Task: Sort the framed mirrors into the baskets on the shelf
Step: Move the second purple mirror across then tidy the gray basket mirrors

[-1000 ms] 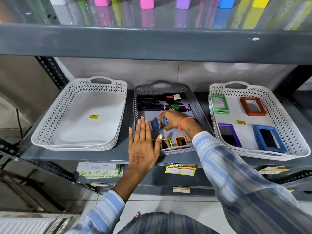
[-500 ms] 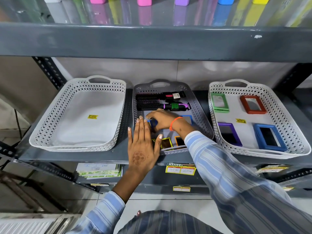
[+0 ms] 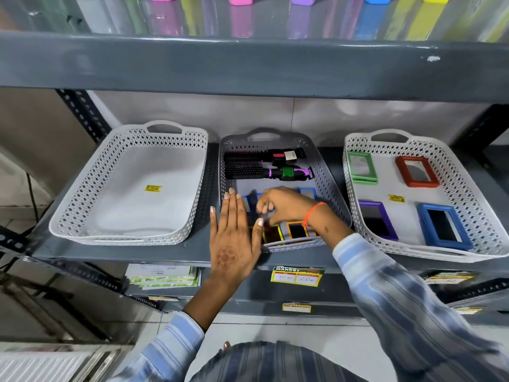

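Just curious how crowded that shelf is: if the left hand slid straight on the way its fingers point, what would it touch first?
Probably the lower hairbrush. The left hand lies flat along the grey basket's left side, fingers pointing toward the back. Depth is unclear.

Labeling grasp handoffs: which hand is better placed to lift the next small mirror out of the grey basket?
Right. The right hand is already inside the grey basket, fingers curled over the small mirrors. The left hand lies flat on the basket's left front edge, seemingly steadying it.

"MARKET", "10" and "20" on the yellow shelf-edge tag (image 3: 297, 276); "39.00" on the left basket's sticker (image 3: 153, 188).
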Tool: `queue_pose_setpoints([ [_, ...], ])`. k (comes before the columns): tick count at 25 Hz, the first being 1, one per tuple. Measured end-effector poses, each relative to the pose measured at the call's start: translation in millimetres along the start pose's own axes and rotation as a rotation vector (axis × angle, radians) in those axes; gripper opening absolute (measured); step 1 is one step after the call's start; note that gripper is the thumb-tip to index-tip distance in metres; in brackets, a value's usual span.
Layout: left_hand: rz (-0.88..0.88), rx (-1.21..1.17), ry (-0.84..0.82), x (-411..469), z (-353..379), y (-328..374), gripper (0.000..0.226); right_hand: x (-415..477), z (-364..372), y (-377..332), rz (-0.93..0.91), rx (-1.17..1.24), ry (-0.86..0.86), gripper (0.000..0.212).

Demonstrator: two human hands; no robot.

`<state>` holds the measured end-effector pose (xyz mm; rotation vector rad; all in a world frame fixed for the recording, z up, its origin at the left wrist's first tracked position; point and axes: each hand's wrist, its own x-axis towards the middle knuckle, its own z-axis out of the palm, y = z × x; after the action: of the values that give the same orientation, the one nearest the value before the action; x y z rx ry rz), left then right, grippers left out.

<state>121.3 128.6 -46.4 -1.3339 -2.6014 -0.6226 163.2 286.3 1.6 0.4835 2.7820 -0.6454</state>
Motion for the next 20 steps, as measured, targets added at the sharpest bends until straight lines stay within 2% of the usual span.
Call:
queue_pose_setpoints([
  [3,0.01,-0.005,0.007,-0.2,1.8,-1.5,0.066,-15.5,16.1,7.7,-0.009,-0.111,-0.068,0.024],
  [8,0.009,-0.011,0.014,0.3,3.7,-1.8,0.065,-19.1,22.5,12.4,-0.043,-0.144,0.008,0.013],
  [11,0.016,-0.01,0.019,-0.2,4.3,-2.6,0.065,-21.9,25.0,12.5,-0.023,-0.14,0.0,0.02],
  [15,0.028,-0.001,0.01,-0.3,3.6,-1.9,0.067,-31.4,16.3,11.8,0.015,-0.063,0.015,0.018],
  [16,0.036,0.014,0.011,-0.5,2.4,-0.9,0.068,-38.3,9.1,11.3,0.023,-0.025,0.027,0.028],
  [18,0.056,0.035,0.002,-1.4,-1.3,2.4,0.071,-58.2,-6.3,14.5,0.058,0.071,0.169,0.045],
  [20,0.128,-0.015,-0.01,-4.4,-5.6,18.0,0.07,-87.8,-17.0,25.7,0.128,0.153,0.398,0.044],
])
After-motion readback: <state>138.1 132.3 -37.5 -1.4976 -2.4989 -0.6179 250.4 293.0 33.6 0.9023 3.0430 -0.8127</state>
